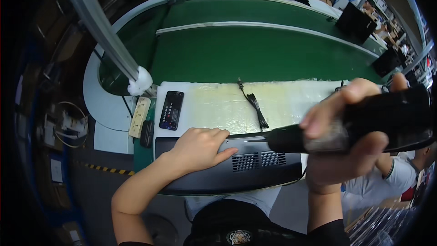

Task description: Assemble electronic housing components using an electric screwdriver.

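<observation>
My right hand point(339, 166) clamps a black screwdriver point(287, 139); my left hand point(200, 148), a long dark-grey, twin-vented plastic casing point(209, 177) at the table's point(209, 109) near edge.

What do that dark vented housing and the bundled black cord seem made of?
Dark vented housing: probably moulded plastic, satin finish, from its soft sheen and slotted vents; painted metal is possible. Black cord: likely smooth, flexible plastic outside, since it folds into a bundle.

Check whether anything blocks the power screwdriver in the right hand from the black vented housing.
Nothing visible does: the power screwdriver points its bit over the black vented housing. The left hand rests on it, left of the tip.
</observation>
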Demonstrator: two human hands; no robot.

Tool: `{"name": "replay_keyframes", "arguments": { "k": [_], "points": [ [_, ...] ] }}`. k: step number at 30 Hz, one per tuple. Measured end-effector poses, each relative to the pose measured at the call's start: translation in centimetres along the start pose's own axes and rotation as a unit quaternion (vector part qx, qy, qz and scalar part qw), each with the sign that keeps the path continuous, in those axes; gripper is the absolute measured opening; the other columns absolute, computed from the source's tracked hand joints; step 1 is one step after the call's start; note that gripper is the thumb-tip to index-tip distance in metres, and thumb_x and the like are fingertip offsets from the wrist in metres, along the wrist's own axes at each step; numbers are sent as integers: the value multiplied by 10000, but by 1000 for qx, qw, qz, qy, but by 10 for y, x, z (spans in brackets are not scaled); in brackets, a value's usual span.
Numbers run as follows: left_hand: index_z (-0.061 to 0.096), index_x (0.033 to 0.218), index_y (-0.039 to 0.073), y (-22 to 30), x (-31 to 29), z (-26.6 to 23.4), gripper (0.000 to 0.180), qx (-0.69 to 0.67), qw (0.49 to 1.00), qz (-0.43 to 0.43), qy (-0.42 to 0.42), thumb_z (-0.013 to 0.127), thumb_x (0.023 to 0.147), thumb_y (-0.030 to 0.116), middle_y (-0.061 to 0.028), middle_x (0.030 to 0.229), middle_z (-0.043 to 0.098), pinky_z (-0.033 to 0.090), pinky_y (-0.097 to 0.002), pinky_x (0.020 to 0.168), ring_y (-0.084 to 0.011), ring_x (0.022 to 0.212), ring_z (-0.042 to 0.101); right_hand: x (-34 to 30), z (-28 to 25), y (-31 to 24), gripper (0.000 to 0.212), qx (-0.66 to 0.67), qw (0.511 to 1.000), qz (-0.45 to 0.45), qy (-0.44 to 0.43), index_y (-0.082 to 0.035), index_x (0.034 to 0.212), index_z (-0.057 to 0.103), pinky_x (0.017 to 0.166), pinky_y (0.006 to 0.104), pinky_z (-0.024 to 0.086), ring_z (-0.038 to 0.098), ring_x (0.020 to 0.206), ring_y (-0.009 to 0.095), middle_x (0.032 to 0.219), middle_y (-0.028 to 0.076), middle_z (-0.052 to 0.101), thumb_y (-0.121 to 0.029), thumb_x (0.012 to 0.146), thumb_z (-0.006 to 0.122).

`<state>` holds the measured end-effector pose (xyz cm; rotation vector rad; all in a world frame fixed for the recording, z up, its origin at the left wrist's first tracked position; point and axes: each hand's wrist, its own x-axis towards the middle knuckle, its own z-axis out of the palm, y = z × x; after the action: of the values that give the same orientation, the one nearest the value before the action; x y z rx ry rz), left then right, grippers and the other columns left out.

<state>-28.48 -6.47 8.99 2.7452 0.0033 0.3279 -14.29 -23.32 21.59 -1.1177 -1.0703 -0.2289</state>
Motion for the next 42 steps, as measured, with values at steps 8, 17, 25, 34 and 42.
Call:
{"name": "replay_keyframes", "arguments": {
  "k": [8, 17, 25, 34, 42],
  "points": [
    [610, 786, 18, -1, 3, -4, 415, -11, 1000, -9, -24, 593, 892, 419, -128, 695, 646, 537, -386, 589, -301, 645, 667, 0, 54, 7, 850, 15, 996, 38, -85, -2, 1465, 85, 509, 247, 536, 596, 555, 138, 998, 150, 567, -490, 938, 541],
    [610, 779, 12, -5, 1, -4, 414, -30, 1000, 11, -2, 600, 886, 412, -125, 703, 640, 537, -392, 589, -303, 635, 664, -6, 70, 16, 895, 47, 990, 73, -110, -21, 1469, 98, 525, 236, 530, 589, 558, 126, 918, 110, 560, -507, 901, 590],
    [608, 782, 12, -5, -2, -1, 414, -45, 999, -6, -12, 609, 881, 414, -122, 687, 634, 531, -389, 579, -296, 618, 659, -19, 76, 19, 985, 49, 985, 116, -115, -43, 1472, 81, 510, 261, 540, 574, 552, 125, 884, 92, 552, -564, 839, 628],
    [623, 816, 4, 0, 3, -6, 430, -54, 996, -42, -51, 586, 892, 426, -134, 738, 660, 536, -397, 620, -303, 677, 670, -20, 74, 33, 929, 123, 976, 89, -155, -57, 1490, 86, 536, 258, 529, 589, 588, 141, 921, 119, 571, -426, 868, 670],
    [648, 805, 20, -8, -6, -15, 416, -20, 999, -35, -34, 558, 915, 411, -157, 783, 674, 535, -425, 682, -336, 737, 671, -2, 48, 21, 747, 121, 992, -8, -43, 8, 1452, 165, 533, 261, 502, 582, 561, 155, 1015, 190, 603, -277, 919, 604]
  ]
}}
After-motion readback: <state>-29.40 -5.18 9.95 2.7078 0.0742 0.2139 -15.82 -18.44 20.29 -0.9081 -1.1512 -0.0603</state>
